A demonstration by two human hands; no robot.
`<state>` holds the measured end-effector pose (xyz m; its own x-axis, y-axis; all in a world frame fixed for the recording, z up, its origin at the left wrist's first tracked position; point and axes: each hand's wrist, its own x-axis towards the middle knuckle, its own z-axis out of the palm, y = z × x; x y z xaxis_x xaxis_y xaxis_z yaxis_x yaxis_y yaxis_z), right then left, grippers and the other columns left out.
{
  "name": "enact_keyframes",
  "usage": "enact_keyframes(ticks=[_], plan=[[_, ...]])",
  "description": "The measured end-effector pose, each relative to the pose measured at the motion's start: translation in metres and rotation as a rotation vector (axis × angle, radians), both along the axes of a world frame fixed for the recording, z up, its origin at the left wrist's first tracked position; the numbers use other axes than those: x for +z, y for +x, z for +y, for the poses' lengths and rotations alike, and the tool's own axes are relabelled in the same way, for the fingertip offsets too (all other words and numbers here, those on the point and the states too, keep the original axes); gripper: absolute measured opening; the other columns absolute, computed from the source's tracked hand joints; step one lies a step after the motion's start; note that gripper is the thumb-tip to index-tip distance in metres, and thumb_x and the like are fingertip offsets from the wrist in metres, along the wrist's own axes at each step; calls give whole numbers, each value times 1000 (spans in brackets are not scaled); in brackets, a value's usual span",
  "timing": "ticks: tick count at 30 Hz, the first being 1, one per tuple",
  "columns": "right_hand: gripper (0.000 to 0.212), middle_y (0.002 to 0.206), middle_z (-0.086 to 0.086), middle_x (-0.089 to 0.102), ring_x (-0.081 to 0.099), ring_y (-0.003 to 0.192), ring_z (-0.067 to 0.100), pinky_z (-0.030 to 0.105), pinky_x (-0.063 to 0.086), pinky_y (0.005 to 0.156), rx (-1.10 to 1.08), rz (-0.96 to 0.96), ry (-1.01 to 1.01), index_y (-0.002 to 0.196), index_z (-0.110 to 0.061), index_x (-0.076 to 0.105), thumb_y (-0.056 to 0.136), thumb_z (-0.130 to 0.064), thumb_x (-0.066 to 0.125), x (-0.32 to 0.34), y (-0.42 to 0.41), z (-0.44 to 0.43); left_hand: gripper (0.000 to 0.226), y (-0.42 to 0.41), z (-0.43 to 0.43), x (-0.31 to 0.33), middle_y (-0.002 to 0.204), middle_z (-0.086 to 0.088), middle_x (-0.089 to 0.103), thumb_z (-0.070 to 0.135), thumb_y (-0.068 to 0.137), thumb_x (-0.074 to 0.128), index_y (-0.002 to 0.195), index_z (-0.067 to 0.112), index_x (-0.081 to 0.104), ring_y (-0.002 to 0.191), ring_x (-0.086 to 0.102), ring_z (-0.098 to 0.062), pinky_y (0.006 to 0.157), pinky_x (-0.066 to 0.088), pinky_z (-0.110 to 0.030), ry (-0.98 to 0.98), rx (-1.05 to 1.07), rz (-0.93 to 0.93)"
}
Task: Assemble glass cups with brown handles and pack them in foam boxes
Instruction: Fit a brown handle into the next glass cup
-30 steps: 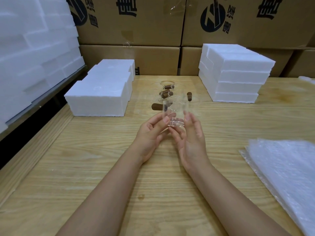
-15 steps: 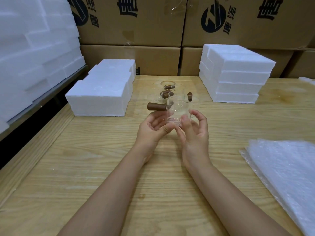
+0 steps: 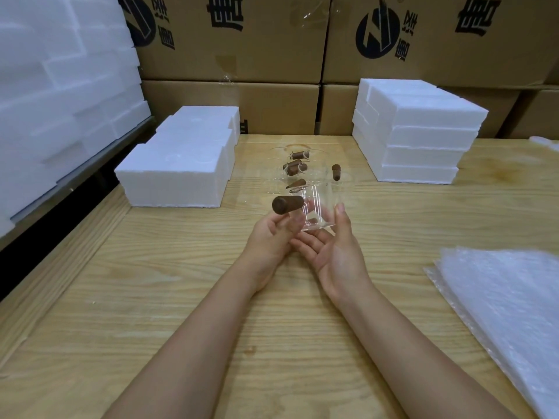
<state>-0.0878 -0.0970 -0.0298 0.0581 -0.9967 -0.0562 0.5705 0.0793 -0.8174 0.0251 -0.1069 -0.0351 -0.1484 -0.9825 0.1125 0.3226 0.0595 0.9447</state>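
A pale wooden table (image 3: pixel 181 297) runs to a wall of printed cardboard boxes (image 3: pixel 242 40). Over the middle of the table the two hands meet, close together around one glass cup (image 3: pixel 320 210) lifted clear of the wood and tilted slightly.

The left hand (image 3: pixel 272 237) has its fingers curled at the cup's lower left side, with the thumb just under the brown handle (image 3: pixel 287 204), which sticks out to the left with its rounded end toward the camera. The glass is clear, so exactly where those fingertips press is hard to make out. The right hand (image 3: pixel 335 252) lies palm up with the fingers fairly straight beneath the cup's base and the thumb upright against its right wall.

Just behind the hands, a cluster of other cups (image 3: pixel 298 167) with brown handles stands on the table. To the left of them sit white foam boxes (image 3: pixel 181 176) in a row. To the right, near the back, is a taller stack of foam lids (image 3: pixel 423 140). More foam slabs (image 3: pixel 60 71) are piled along the far left. Sheets of bubble wrap (image 3: pixel 508 313) lie at the table's right edge.
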Motion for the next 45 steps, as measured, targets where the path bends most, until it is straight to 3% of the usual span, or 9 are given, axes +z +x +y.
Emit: enact_keyframes(ticks=[3, 8, 12, 19, 24, 30, 35, 41, 45], plan=[[37, 77, -3, 67, 57, 65, 12, 25, 52, 60, -119, 173, -52, 109, -26, 67, 96, -48, 40, -1, 3, 0, 98, 0, 0, 1, 114, -4, 70, 66, 37, 87, 115, 12, 62, 106, 66, -17, 89, 53, -27, -13, 15, 15], [26, 95, -15, 66, 63, 87, 3, 23, 51, 78, -241, 280, -221, 110, -38, 62, 86, -47, 59, 0, -1, 1, 94, -1, 0, 0, 106, -3, 73, 64, 38, 88, 113, 14, 59, 103, 68, -17, 95, 52, -30, -46, 64, 17], [47, 113, 6, 67, 65, 104, 16, 25, 52, 85, -190, 333, -283, 118, -40, 56, 74, -50, 70, -2, 3, 2, 101, -1, 1, 2, 101, -5, 73, 51, 40, 93, 122, 6, 53, 97, 69, -17, 93, 52, -36, -48, 91, 34], [77, 89, -4, 72, 66, 86, 10, 23, 51, 79, -137, 188, -261, 131, -3, 54, 70, -48, 66, 0, 3, 1, 120, -2, 2, 4, 124, -21, 60, 65, 28, 89, 125, 10, 45, 110, 62, -29, 100, 47, -42, -37, 96, 51], [39, 84, -4, 69, 62, 77, 8, 21, 52, 75, -51, 99, -248, 105, -15, 67, 77, -41, 60, -1, 2, 0, 107, 4, 1, 7, 123, -6, 63, 66, 35, 87, 122, 13, 55, 107, 63, -18, 91, 51, -29, 44, -12, 125], [24, 87, 2, 66, 59, 76, 12, 22, 52, 77, -89, 215, -216, 91, -20, 70, 83, -38, 57, 0, 3, 1, 49, 5, -1, 2, 111, -7, 68, 22, 76, 78, 118, 4, 58, 100, 65, -16, 83, 53, -24, 47, 32, 101], [28, 85, -1, 57, 54, 75, 9, 23, 47, 74, -334, 518, -413, 95, -33, 63, 89, -6, 59, 0, -5, 0, 65, 6, -1, 4, 106, -6, 73, 23, 65, 73, 125, 11, 52, 99, 68, -16, 84, 55, -26, 16, 187, 107], [23, 95, -1, 71, 66, 90, 17, 33, 53, 79, -337, 564, -554, 95, -38, 62, 82, -20, 66, 5, -13, 1, 60, 8, 1, 7, 112, -18, 69, 21, 63, 73, 119, 12, 54, 93, 67, -22, 84, 55, -32, -26, 201, 36], [17, 88, -8, 72, 68, 85, 11, 21, 51, 74, -369, 695, -578, 89, -41, 62, 83, -26, 67, 3, -19, 0, 57, 8, 0, 6, 107, -14, 70, 20, 63, 74, 116, 13, 54, 91, 67, -21, 78, 56, -27, -53, 205, 8]])
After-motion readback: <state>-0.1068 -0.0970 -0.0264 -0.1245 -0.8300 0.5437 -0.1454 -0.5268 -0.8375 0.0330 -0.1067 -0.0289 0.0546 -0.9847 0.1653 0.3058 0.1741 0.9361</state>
